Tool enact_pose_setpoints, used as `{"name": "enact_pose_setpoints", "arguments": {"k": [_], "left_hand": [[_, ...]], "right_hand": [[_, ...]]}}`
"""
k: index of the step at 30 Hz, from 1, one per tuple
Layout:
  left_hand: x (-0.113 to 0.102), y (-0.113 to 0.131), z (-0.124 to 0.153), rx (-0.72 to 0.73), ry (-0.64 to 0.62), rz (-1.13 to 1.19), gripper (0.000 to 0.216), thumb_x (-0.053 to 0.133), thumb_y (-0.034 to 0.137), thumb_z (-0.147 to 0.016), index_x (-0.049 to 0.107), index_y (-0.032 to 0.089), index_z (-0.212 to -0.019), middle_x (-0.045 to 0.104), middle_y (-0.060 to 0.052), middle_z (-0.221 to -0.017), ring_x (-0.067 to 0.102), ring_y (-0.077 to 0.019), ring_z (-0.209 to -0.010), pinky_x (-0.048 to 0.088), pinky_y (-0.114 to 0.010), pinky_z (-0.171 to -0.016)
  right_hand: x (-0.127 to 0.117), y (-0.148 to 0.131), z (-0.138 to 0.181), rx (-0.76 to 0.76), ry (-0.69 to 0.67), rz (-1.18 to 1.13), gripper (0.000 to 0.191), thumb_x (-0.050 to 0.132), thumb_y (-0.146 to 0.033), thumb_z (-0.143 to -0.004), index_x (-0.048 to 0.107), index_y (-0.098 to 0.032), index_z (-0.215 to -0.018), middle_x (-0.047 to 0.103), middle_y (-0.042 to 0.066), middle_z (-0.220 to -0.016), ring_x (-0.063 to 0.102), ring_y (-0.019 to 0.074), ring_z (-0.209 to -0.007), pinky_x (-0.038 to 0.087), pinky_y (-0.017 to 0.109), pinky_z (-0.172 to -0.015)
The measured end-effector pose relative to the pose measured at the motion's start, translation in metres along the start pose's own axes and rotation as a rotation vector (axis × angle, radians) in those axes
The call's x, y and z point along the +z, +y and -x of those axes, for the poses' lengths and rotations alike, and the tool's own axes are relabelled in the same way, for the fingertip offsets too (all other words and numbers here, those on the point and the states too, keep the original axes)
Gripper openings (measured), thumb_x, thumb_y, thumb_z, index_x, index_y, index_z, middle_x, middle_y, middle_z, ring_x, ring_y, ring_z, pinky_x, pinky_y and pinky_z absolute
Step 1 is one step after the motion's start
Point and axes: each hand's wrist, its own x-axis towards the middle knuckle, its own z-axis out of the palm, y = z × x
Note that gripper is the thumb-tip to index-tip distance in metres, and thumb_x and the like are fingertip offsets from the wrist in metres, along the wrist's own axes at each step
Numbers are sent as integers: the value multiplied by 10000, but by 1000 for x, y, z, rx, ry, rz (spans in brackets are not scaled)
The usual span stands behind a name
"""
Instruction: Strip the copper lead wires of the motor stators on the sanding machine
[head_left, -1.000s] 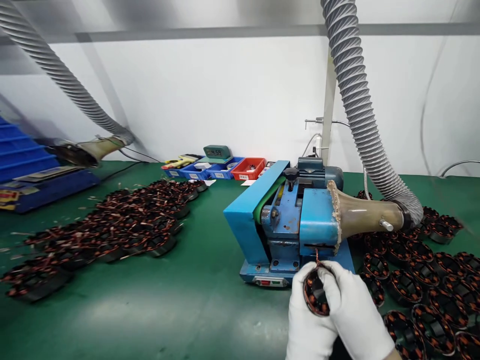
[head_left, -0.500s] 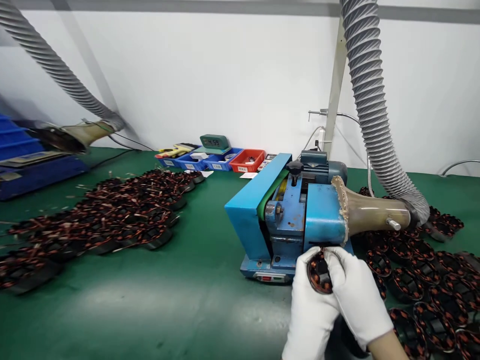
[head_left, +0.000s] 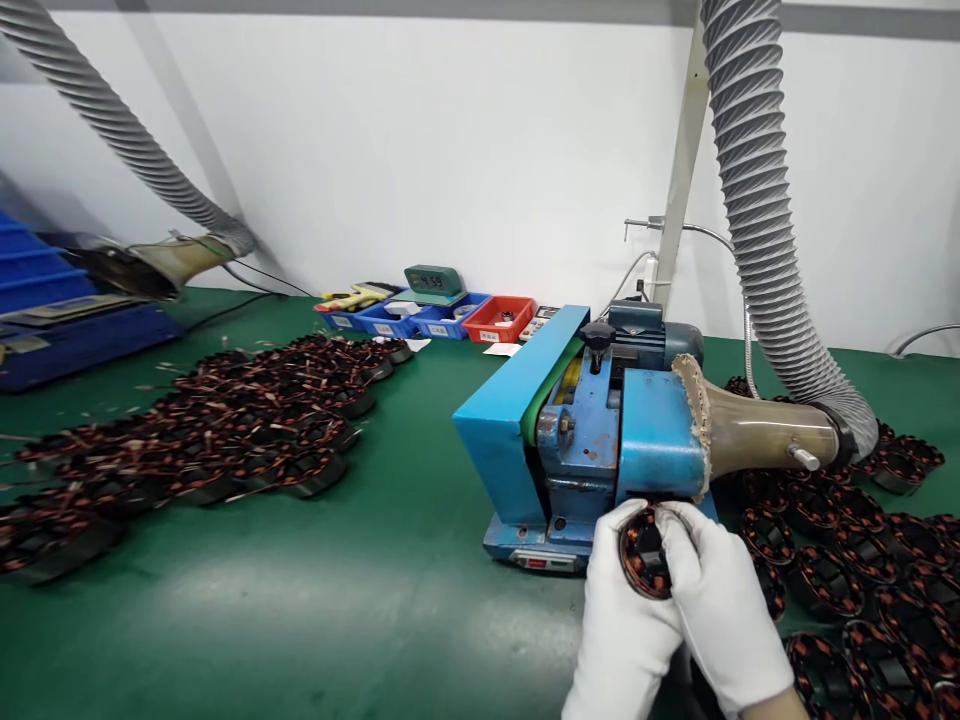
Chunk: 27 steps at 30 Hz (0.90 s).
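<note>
Between my two white-gloved hands I hold a motor stator, a dark ring with copper windings around its inside. My left hand grips its left and lower side, and my right hand has thumb and fingers closed on its right edge. Both hands are just in front of a blue belt sander with a green belt. The stator is close below the sander's blue hood; whether it touches the machine, I cannot tell.
Many stators with loose wire ends cover the left of the green table. More stators lie at the right. A grey duct joins the hood. Blue bins, a red bin and a clock stand by the wall.
The view has shifted slightly, so the sander appears a little farther right. Both hands still hold the stator, which is turned a little more toward me.
</note>
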Motion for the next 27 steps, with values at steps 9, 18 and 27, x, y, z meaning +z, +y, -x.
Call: {"name": "enact_pose_setpoints", "arguments": {"k": [9, 18, 27], "left_hand": [[-14, -8, 27, 58, -1, -47, 542, 833, 214, -432, 617, 230, -929, 698, -55, -897, 683, -269, -826, 559, -367, -736], [-14, -18, 13, 18, -6, -27, 578, 849, 180, -409, 628, 254, -937, 711, -28, -922, 685, -283, -877, 554, -373, -793], [10, 8, 4, 18, -24, -28, 587, 850, 172, -370, 581, 202, -891, 710, -72, -910, 684, -263, -857, 547, -363, -789]], "right_hand": [[0, 8, 30, -51, 77, 5, 360, 369, -305, -887, 706, -186, -925, 773, 104, -854, 731, 251, -744, 571, 319, -686], [5, 11, 16, 19, 47, -63, 365, 378, -315, -902, 719, -186, -909, 774, 93, -791, 731, 243, -704, 577, 308, -654], [-7, 7, -1, 48, 34, -143, 376, 389, -361, -905, 696, -183, -783, 746, 108, -697, 717, 268, -758, 556, 347, -736]]}}
